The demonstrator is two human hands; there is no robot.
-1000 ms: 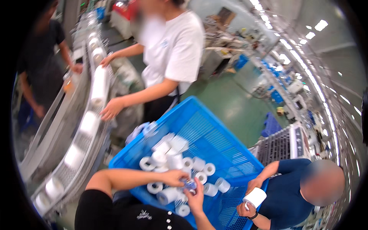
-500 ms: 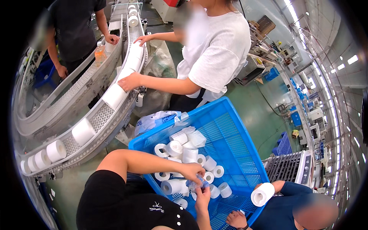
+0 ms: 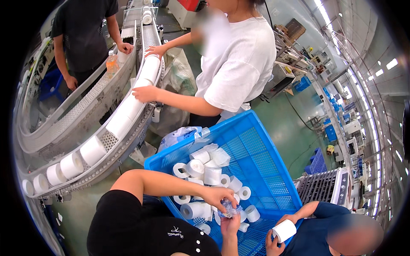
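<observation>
My left hand (image 3: 220, 198) and my right hand (image 3: 231, 226) meet over the near side of a large blue plastic basket (image 3: 269, 158). Between them is a crumpled piece of transparent plastic film (image 3: 230, 208), with the fingers of both hands closed on it. Beneath and beyond my hands, several white toilet rolls (image 3: 212, 176) lie loose in the basket, some on end and some on their sides. A crumpled whitish translucent wrapper (image 3: 220, 157) rests among the rolls at the far side. My hands partly cover the rolls under them.
A curved conveyor (image 3: 110, 140) at left carries white rolls (image 3: 93, 150). Across it, a co-worker in white has both hands (image 3: 146, 94) at the rolls. Another in black stands behind an orange drink bottle (image 3: 112, 64). At lower right, a person in navy holds a roll (image 3: 284, 231).
My hands have shifted slightly right with the film. Rolls have travelled toward the conveyor's near left end. The person in navy now has both hands on the roll, lower than before.
</observation>
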